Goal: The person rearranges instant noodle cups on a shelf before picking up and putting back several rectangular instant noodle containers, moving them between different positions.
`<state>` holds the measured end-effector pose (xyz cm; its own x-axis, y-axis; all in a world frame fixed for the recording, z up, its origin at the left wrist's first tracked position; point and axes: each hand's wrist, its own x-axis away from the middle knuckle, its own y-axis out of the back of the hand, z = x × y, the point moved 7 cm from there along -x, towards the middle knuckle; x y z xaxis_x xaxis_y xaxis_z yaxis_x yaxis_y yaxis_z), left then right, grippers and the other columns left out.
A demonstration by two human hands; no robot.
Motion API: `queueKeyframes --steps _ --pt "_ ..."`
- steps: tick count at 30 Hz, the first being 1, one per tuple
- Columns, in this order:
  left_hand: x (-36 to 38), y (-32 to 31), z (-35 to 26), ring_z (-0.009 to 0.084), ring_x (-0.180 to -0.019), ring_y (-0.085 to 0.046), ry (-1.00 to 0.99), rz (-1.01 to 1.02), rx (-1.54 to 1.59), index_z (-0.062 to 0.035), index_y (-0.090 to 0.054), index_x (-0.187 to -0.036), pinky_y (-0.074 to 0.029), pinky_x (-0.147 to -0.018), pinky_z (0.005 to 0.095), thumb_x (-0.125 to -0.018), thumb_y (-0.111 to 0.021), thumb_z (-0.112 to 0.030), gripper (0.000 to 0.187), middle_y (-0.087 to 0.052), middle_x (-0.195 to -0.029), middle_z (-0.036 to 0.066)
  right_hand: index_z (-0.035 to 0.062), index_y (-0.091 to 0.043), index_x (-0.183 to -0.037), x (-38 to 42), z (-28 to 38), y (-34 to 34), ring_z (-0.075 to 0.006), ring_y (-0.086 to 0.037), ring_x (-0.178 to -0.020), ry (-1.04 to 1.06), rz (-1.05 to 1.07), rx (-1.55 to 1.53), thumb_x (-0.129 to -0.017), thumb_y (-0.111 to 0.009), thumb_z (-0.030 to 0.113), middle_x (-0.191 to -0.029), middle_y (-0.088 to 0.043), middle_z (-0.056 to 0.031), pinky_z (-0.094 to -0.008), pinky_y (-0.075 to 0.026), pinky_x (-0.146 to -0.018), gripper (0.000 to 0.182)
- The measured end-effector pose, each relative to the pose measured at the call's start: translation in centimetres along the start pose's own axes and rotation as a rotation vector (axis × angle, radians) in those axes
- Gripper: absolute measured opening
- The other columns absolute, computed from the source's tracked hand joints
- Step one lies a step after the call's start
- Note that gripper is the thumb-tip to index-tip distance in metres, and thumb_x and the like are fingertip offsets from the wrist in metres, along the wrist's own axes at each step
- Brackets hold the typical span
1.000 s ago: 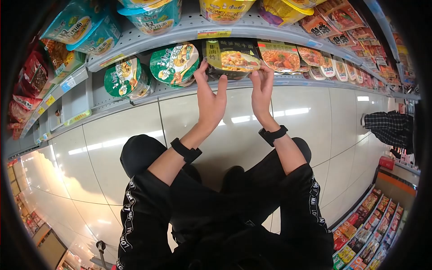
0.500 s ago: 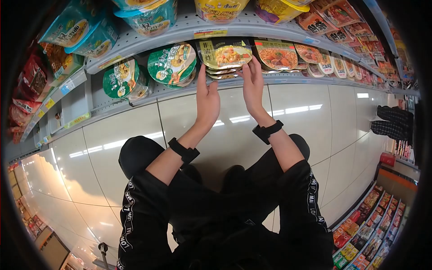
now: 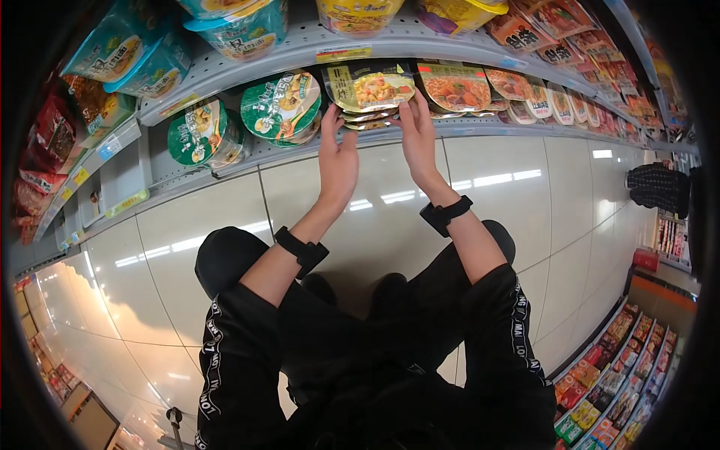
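Observation:
A stack of flat, boxed instant noodle trays [image 3: 367,88], dark with a food picture on the top lid, sits on the lower shelf. My left hand [image 3: 339,157] is at its near left corner, fingertips against the edge and thumb lower at the front. At the near right corner is my right hand [image 3: 417,142], its fingers along the side and thumb at the front edge. Between them both hands grip the stack; the fingertips are partly hidden by the trays. Green noodle tubs [image 3: 281,107] stand left of the stack, and another boxed noodle tray [image 3: 454,88] lies on its right.
Above the hands runs the upper shelf edge [image 3: 420,54], carrying blue noodle tubs [image 3: 244,34] and yellow tubs [image 3: 360,15]. Red packets [image 3: 540,26] fill its right part. My bent knees are over the tiled floor [image 3: 510,180]. A person in dark clothes [image 3: 660,189] is at far right.
The shelf goods and both hands appear slightly further left in the view. My left thumb and fingers have shifted a little; both hands stay at the stack. The person at right has changed posture.

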<state>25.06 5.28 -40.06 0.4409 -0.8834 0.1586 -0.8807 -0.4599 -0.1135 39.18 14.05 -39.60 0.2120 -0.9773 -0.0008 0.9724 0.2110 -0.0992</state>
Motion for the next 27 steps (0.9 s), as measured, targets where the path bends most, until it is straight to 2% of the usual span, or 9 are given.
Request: queueKeyframes --steps 3,8,10,12,15,17,18,23,27 --pt "-0.2 0.2 0.2 0.0249 -0.128 -0.043 -0.019 -0.003 0.021 -0.0012 -0.027 -0.146 -0.037 -0.1 0.0318 -0.093 -0.047 -0.009 0.057 -0.045 -0.136 0.02 0.0006 -0.03 -0.144 0.1 0.3 -0.1 -0.0141 -0.052 -0.114 0.018 0.01 -0.03 -0.102 -0.046 0.019 -0.134 -0.051 -0.0118 -0.0263 -0.042 -0.092 0.049" --pt "0.0 -0.2 0.2 0.0244 -0.123 -0.046 -0.074 -0.063 0.042 0.0007 -0.027 -0.145 -0.04 -0.098 0.0318 -0.094 -0.048 -0.012 0.056 -0.044 -0.136 0.019 0.0008 -0.034 -0.142 -0.1 -0.7 1.0 -0.0158 -0.054 -0.112 0.168 -0.028 0.02 -0.103 -0.044 0.021 -0.129 -0.054 -0.0087 -0.0295 -0.046 -0.089 0.045" --pt "0.4 0.1 0.4 0.0239 -0.121 -0.048 -0.031 -0.09 0.012 0.0021 -0.027 -0.144 -0.041 -0.097 0.0322 -0.095 -0.048 -0.014 0.056 -0.044 -0.137 0.018 0.0008 -0.038 -0.138 1.1 -1.6 2.0 -0.0176 -0.055 -0.113 0.07 -0.121 0.152 -0.102 -0.044 0.019 -0.126 -0.055 -0.01 -0.0294 -0.046 -0.089 0.04" --pt "0.8 -0.1 1.6 0.0225 -0.117 -0.051 0.197 -0.072 0.048 0.004 -0.029 -0.142 -0.046 -0.092 0.0331 -0.095 -0.048 -0.016 0.054 -0.048 -0.132 0.018 0.0006 -0.042 -0.133 1.6 -2.0 2.2 -0.0184 -0.056 -0.112 0.053 -0.15 0.136 -0.101 -0.045 0.018 -0.122 -0.056 -0.0103 -0.0303 -0.047 -0.088 0.036" --pt "0.2 -0.4 2.7 0.0227 -0.113 -0.055 0.305 -0.041 0.166 0.0041 -0.035 -0.136 -0.05 -0.086 0.0346 -0.096 -0.047 -0.018 0.048 -0.053 -0.124 0.017 0.0 -0.045 -0.128 1.7 -4.0 2.6 -0.0185 -0.06 -0.107 -0.07 -0.149 0.122 -0.098 -0.047 0.015 -0.116 -0.059 -0.0101 -0.0315 -0.049 -0.085 0.033" --pt "-0.5 -0.3 3.2 0.0256 -0.114 -0.056 0.303 0.002 0.174 0.0048 -0.036 -0.134 -0.051 -0.088 0.0373 -0.095 -0.049 -0.02 0.048 -0.054 -0.123 0.019 -0.0013 -0.046 -0.121 1.1 -5.5 2.2 -0.0172 -0.063 -0.096 -0.282 -0.152 -0.215 -0.095 -0.05 0.014 -0.106 -0.062 -0.01 -0.029 -0.049 -0.076 0.03" --pt "-0.7 -0.4 3.2 0.0285 -0.115 -0.056 0.298 0.039 0.195 0.0054 -0.037 -0.132 -0.051 -0.089 0.04 -0.095 -0.05 -0.023 0.048 -0.055 -0.122 0.02 -0.0013 -0.046 -0.121 1.0 -5.4 2.3 -0.0172 -0.063 -0.096 -0.284 -0.163 -0.221 -0.095 -0.05 0.014 -0.106 -0.062 -0.01 -0.029 -0.049 -0.076 0.03" --pt "-1.7 -0.2 4.0 0.026 -0.109 -0.06 0.386 0.038 0.138 0.0025 -0.046 -0.12 -0.05 -0.087 0.0393 -0.096 -0.05 -0.027 0.039 -0.059 -0.114 0.017 -0.0012 -0.047 -0.117 0.1 -5.7 2.4 -0.0187 -0.065 -0.086 -0.4 -0.154 -0.205 -0.095 -0.053 0.017 -0.099 -0.066 -0.0114 -0.0291 -0.05 -0.071 0.03" --pt "-2.8 0.1 4.7 0.0239 -0.103 -0.061 0.395 0.023 0.097 0.0019 -0.05 -0.115 -0.05 -0.084 0.0386 -0.097 -0.049 -0.031 0.038 -0.061 -0.109 0.014 -0.0011 -0.051 -0.112 -0.3 -6.6 2.5 -0.0165 -0.065 -0.087 -0.445 -0.1 -0.202 -0.096 -0.054 0.024 -0.099 -0.066 -0.0102 -0.0289 -0.05 -0.071 0.03"
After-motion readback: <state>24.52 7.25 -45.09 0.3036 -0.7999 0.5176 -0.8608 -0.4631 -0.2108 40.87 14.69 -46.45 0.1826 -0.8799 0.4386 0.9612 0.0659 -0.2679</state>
